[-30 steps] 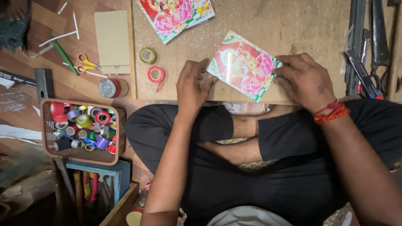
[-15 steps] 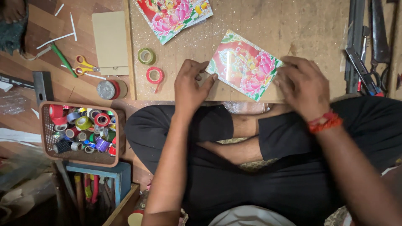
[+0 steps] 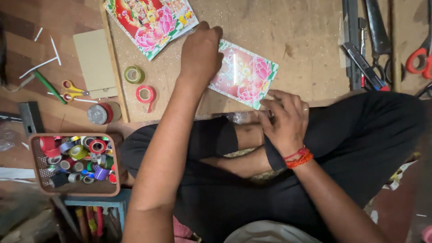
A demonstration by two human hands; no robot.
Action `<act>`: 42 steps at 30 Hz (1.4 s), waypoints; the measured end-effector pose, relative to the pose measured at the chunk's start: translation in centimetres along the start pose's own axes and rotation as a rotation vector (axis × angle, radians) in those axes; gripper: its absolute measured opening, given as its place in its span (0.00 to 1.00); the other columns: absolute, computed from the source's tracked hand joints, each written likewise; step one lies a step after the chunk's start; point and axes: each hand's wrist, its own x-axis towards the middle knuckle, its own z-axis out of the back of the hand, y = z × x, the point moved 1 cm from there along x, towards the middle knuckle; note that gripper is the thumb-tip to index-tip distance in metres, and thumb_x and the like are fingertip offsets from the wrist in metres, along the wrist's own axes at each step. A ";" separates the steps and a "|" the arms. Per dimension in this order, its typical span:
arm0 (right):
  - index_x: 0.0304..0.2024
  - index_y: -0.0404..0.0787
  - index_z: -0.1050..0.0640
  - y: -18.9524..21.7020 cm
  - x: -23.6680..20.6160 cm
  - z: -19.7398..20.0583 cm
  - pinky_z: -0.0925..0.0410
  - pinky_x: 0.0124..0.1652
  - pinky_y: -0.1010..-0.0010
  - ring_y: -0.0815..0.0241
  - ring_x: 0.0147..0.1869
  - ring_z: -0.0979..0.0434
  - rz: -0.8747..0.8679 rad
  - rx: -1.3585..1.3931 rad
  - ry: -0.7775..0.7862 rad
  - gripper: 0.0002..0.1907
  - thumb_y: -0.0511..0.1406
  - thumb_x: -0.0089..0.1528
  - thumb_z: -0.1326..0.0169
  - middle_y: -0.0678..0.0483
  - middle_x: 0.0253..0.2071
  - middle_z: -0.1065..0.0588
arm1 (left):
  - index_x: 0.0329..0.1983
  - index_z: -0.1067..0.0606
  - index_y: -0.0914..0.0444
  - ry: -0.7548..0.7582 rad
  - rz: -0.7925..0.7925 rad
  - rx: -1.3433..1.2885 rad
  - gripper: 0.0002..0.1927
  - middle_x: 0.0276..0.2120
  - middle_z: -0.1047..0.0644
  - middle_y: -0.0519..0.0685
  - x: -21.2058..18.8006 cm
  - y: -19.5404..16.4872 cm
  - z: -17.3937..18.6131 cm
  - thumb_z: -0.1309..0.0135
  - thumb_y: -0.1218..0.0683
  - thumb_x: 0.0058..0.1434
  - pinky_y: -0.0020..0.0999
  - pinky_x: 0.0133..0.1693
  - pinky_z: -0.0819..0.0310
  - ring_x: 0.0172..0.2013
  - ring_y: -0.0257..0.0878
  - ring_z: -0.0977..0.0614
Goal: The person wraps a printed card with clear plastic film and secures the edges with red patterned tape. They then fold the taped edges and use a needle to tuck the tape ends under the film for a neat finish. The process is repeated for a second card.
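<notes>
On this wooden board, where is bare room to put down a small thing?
Free: the board between the glossy flowered card and the metal tools on the right side. Crowded: the board's left end, with the green tape roll, red tape roll and large flowered print. The left hand presses the card.

My left hand (image 3: 201, 54) covers the card's (image 3: 245, 74) corner at ten o'clock, and I cannot see whether the fingers pinch it or only press it flat. My right hand (image 3: 284, 119) hides the card's edge at five o'clock; what its grip closes on there is too small to tell, perhaps clear film. A second print (image 3: 150, 22) at eleven o'clock is cut off by the top edge. The scissors (image 3: 419, 60) at two o'clock run past the right edge. The tools (image 3: 366, 40) beside them lose their tops to the frame. The basket's (image 3: 36, 164) rolls blur together.
</notes>
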 end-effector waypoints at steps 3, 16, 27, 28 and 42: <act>0.44 0.44 0.17 0.0 0.0 0.0 0.37 0.55 0.57 0.54 0.58 0.26 0.057 -0.041 -0.027 0.13 0.35 0.56 0.33 0.55 0.54 0.23 | 0.39 0.22 0.66 -0.015 -0.042 0.064 0.19 0.42 0.24 0.63 0.4 -0.1 -0.6 0.33 0.64 0.41 0.50 0.38 0.24 0.38 0.61 0.19; 0.45 0.44 0.17 -0.2 -0.2 0.5 0.36 0.53 0.59 0.53 0.56 0.25 0.009 0.045 -0.045 0.15 0.33 0.55 0.35 0.54 0.52 0.24 | 0.38 0.22 0.65 -0.009 -0.062 0.048 0.18 0.40 0.24 0.60 1.0 -0.7 -0.5 0.36 0.66 0.41 0.48 0.40 0.25 0.39 0.59 0.19; 0.44 0.43 0.17 -0.2 -0.2 0.6 0.37 0.53 0.59 0.53 0.55 0.26 -0.034 0.108 -0.053 0.16 0.33 0.53 0.35 0.54 0.50 0.24 | 0.36 0.22 0.65 0.083 -0.019 0.088 0.18 0.43 0.24 0.61 1.1 -1.4 0.0 0.34 0.64 0.39 0.48 0.40 0.25 0.40 0.59 0.19; 0.44 0.43 0.17 -0.1 -0.2 0.6 0.37 0.53 0.60 0.53 0.55 0.26 -0.041 0.112 -0.053 0.16 0.32 0.52 0.36 0.54 0.50 0.24 | 0.37 0.22 0.65 0.081 -0.023 0.089 0.18 0.43 0.24 0.60 1.1 -1.3 0.0 0.34 0.65 0.40 0.48 0.41 0.25 0.40 0.59 0.19; 0.45 0.44 0.18 1.4 -1.1 -0.5 0.36 0.56 0.58 0.51 0.58 0.27 -0.031 0.093 -0.056 0.17 0.32 0.53 0.36 0.53 0.52 0.26 | 0.39 0.22 0.62 -0.036 -0.117 0.101 0.14 0.46 0.23 0.59 -0.3 0.8 -0.7 0.39 0.67 0.50 0.47 0.45 0.23 0.44 0.56 0.18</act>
